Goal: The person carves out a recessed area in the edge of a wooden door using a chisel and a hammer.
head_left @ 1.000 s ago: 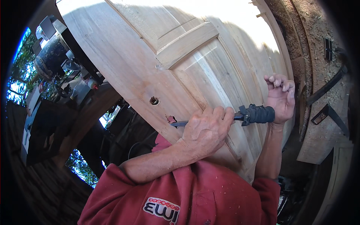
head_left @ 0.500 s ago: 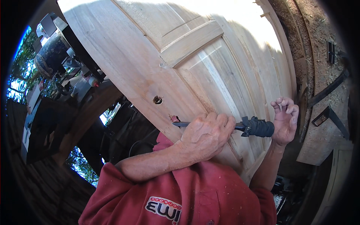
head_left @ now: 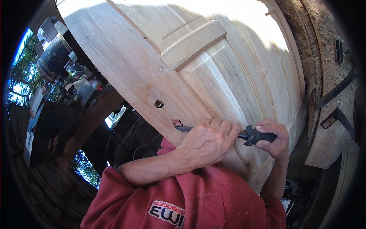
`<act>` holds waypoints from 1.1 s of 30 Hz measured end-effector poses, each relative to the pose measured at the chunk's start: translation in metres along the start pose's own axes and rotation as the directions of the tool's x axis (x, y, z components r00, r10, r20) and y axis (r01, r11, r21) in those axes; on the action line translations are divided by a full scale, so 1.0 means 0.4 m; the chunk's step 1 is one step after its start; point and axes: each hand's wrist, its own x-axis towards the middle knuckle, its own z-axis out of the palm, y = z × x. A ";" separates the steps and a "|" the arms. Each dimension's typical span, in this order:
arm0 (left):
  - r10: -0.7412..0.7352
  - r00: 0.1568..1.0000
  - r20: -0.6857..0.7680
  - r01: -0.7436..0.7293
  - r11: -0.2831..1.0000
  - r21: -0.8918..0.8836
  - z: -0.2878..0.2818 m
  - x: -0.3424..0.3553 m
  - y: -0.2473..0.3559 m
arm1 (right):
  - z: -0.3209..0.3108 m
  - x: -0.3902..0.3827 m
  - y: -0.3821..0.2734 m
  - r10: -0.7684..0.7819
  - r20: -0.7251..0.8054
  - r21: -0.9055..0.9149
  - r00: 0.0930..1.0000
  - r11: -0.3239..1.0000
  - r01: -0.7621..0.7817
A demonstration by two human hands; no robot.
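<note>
A chisel (head_left: 244,134) with a black, wrapped handle lies low across a pale wooden panelled door (head_left: 133,72). My left hand (head_left: 209,139) is closed over its metal shank, knuckles up, resting on the door. The blade's tip reaches the rough edge of a small cut hole (head_left: 177,122), where reddish material shows. Round the back end of the handle, the fingers and thumb of my right hand (head_left: 273,138) are wrapped. Farther up the same door stile is a second, round hole (head_left: 159,103). The shank under my left palm is hidden.
A dark cylindrical machine (head_left: 53,59) stands at the far left beside a cluttered bench. On the right, a board (head_left: 324,152) strewn with wood shavings carries a black angled metal piece (head_left: 337,122). Strong sunlight whitens the door's far end.
My right hand has gone from open beside the handle's end to wrapped around it. The chisel's handle has dipped slightly, while my left hand keeps its hold on the shank.
</note>
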 end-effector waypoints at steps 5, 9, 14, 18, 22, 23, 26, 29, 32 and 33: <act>-0.089 0.996 0.031 0.090 0.996 -0.028 -0.018 0.020 -0.003 | -0.025 0.065 -0.015 0.023 0.044 0.017 0.999 1.000 -0.024; 0.001 0.998 0.061 0.001 0.999 -0.032 0.000 -0.001 -0.008 | 0.044 -0.036 -0.002 0.093 -0.102 0.102 0.990 0.991 -0.082; 0.052 0.990 0.130 -0.050 0.999 -0.022 -0.010 -0.010 -0.003 | 0.096 -0.099 -0.004 0.089 -0.232 0.055 0.969 0.995 -0.078; 0.077 0.986 0.147 -0.079 0.997 0.004 -0.019 -0.007 -0.005 | 0.130 -0.123 0.003 0.094 -0.269 0.098 0.959 0.993 -0.070; 0.066 0.995 0.077 -0.067 0.998 0.006 -0.013 -0.019 0.009 | 0.089 -0.101 -0.007 -0.022 -0.171 -0.054 0.985 0.998 0.013; 0.058 0.998 0.029 -0.057 0.997 -0.050 -0.012 -0.010 0.016 | 0.050 -0.078 -0.036 -0.035 -0.170 -0.056 0.985 0.998 0.025; 0.050 0.995 -0.086 -0.054 0.998 -0.043 -0.030 0.029 0.067 | -0.056 -0.024 -0.177 0.087 0.066 -0.230 0.994 0.971 -0.070; 0.017 0.976 -0.218 -0.003 0.998 0.061 -0.060 0.068 0.068 | -0.072 0.030 -0.213 -0.152 0.082 -0.492 0.985 0.854 0.172; -0.069 0.982 -0.177 0.086 0.992 0.090 -0.054 0.086 0.047 | -0.033 0.059 -0.151 -0.450 0.112 -0.785 0.886 0.506 0.356; -0.113 0.989 -0.093 0.124 0.985 0.121 -0.048 0.086 0.043 | -0.029 0.073 -0.127 -0.482 0.131 -0.791 0.866 0.476 0.385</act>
